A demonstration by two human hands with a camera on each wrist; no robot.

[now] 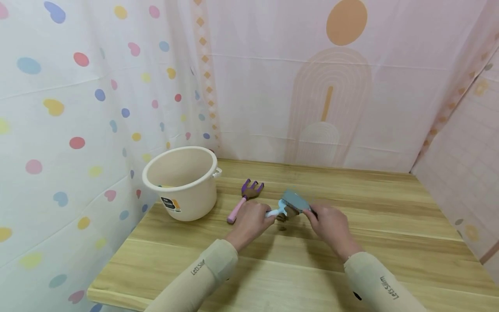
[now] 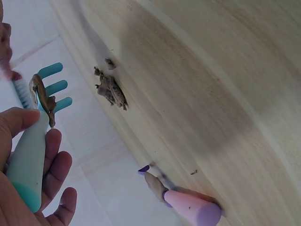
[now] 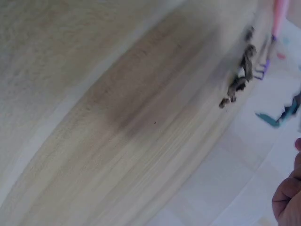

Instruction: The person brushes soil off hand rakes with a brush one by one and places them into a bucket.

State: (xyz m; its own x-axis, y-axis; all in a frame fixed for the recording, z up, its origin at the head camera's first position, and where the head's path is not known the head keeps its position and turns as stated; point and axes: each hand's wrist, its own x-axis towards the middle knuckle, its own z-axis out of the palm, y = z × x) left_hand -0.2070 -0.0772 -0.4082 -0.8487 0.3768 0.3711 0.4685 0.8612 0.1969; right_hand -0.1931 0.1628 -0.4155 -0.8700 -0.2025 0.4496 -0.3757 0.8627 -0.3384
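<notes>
My left hand [image 1: 252, 221] grips the handle of a small light-blue hand rake [image 2: 29, 165], its teal tines raised over the table. Brown mud [image 2: 41, 96] is caked on the rake's head. In the head view my right hand [image 1: 332, 227] holds a grey-blue brush [image 1: 295, 200], which overlaps the rake's head. White bristles of the brush show beside the mud in the left wrist view. Beneath the tools, clumps of mud [image 2: 111, 88] lie on the wooden table [image 1: 374, 221]. A second hand rake [image 1: 244, 199], pink-handled with purple tines, lies left of them.
On the table's left side stands a cream bucket [image 1: 195, 201] with a side handle and a label. Curtains with dots [image 1: 82, 143] and arches [image 1: 253, 86] hang along the left and back of the table. Small crumbs of dirt are scattered near the pink-handled rake.
</notes>
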